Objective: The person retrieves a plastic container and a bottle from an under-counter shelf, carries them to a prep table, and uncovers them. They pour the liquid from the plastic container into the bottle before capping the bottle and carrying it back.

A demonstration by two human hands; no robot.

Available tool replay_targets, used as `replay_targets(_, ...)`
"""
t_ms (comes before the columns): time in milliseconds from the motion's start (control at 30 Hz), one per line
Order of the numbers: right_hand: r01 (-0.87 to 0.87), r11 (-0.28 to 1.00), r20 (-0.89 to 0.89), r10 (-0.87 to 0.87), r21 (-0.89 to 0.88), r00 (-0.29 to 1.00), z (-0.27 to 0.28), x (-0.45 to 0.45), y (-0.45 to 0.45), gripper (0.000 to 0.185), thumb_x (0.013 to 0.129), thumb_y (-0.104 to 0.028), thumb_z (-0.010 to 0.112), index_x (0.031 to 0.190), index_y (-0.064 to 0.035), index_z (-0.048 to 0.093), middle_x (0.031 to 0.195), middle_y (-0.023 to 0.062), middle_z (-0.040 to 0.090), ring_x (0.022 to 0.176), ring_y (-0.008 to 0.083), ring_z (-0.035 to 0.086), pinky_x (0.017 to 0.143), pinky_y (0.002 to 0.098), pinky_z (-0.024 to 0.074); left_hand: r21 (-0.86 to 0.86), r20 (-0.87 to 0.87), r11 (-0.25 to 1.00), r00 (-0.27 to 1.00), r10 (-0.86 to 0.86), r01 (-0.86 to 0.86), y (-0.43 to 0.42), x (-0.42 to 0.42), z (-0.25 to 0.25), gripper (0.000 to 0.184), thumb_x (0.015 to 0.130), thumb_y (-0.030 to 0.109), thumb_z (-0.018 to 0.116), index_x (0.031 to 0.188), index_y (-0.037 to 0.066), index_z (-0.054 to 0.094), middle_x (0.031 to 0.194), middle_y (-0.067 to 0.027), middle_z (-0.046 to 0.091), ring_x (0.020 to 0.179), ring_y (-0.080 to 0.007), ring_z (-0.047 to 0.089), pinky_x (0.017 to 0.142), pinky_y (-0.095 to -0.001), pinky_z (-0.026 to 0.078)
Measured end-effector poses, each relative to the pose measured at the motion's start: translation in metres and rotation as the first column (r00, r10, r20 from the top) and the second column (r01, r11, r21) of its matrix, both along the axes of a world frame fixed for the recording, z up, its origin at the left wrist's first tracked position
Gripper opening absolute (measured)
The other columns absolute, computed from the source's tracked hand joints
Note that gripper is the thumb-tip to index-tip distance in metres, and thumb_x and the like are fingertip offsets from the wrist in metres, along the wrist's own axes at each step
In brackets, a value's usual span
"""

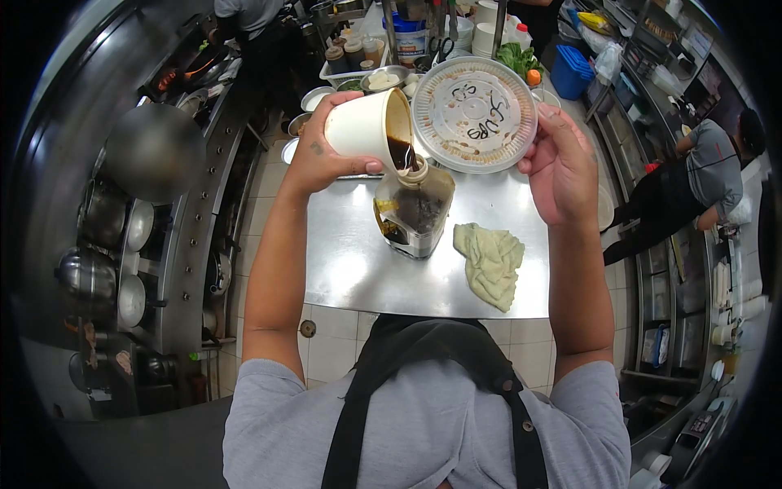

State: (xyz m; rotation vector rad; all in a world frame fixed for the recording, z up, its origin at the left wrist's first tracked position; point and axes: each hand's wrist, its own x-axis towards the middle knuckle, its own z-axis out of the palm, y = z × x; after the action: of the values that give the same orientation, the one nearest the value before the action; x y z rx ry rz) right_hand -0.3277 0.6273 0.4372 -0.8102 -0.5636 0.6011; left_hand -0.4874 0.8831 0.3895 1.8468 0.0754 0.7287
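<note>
My left hand (318,151) is wrapped round a white tub (358,126), tilted to the right with dark brown liquid at its lip. The lip is over the neck of a clear plastic bottle (415,208), which stands upright on the steel table and holds dark liquid. A strip of yellow tape shows on the bottle's side. In my right hand (564,159) is a round clear lid (475,114), pinched at its right edge. It has black handwriting and brown drops on it. Near the bottle's right side lies a crumpled pale green cloth (490,265).
The steel table (346,281) reaches my apron. Behind it stand metal bowls (383,79), a crate of sauce bottles (352,57) and leafy greens (517,59). Stoves with pans (134,224) line the left. A person (709,175) stands at the right, another at the upper left.
</note>
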Motion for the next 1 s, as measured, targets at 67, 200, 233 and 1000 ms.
replay_targets(67, 0.002, 1.000, 0.001, -0.002, -0.002, 1.000, 0.000, 0.000, 0.000, 0.013, 0.093, -0.017, 0.053, 0.095, -0.0041, 0.054, 0.076, 0.0027, 0.055, 0.061, 0.0095, 0.050, 0.052, 0.0236, 0.0416, 0.020, 0.000, 1.000, 1.000, -0.010, 0.010, 0.001, 0.001, 0.001, 0.091, 0.047, 0.024, 0.091, 0.124, 0.006, 0.046, 0.114, -0.0083, 0.057, 0.106, -0.0201, 0.056, 0.092, -0.0334, 0.046)
replay_targets(200, 0.003, 1.000, -0.012, -0.003, 0.001, 1.000, -0.001, 0.000, -0.001, 0.013, 0.092, -0.017, 0.054, 0.096, -0.0040, 0.054, 0.076, 0.0025, 0.055, 0.061, 0.0092, 0.050, 0.052, 0.0233, 0.0418, 0.041, -0.014, 0.999, 1.000, -0.023, 0.024, 0.000, 0.001, 0.006, 0.091, 0.047, 0.024, 0.091, 0.124, 0.006, 0.046, 0.114, -0.0086, 0.057, 0.106, -0.0201, 0.057, 0.092, -0.0334, 0.046)
replay_targets(233, 0.004, 1.000, -0.011, -0.004, -0.001, 1.000, -0.001, 0.000, -0.001, 0.013, 0.092, -0.017, 0.054, 0.096, -0.0040, 0.054, 0.076, 0.0025, 0.055, 0.061, 0.0092, 0.050, 0.052, 0.0232, 0.0418, 0.057, -0.020, 0.998, 1.000, -0.022, 0.023, 0.000, 0.001, 0.007, 0.091, 0.047, 0.025, 0.092, 0.124, 0.006, 0.046, 0.114, -0.0087, 0.057, 0.106, -0.0201, 0.057, 0.092, -0.0334, 0.046)
replay_targets(1000, -0.009, 1.000, 0.006, 0.009, 0.002, 1.000, -0.006, 0.002, -0.005, 0.015, 0.093, -0.018, 0.053, 0.097, -0.0034, 0.054, 0.077, 0.0025, 0.056, 0.062, 0.0093, 0.050, 0.053, 0.0230, 0.0416, 0.156, -0.166, 0.985, 0.985, -0.042, 0.068, -0.009, 0.005, 0.033, 0.090, 0.046, 0.023, 0.089, 0.124, 0.008, 0.046, 0.112, -0.0079, 0.058, 0.105, -0.0190, 0.055, 0.091, -0.0326, 0.046)
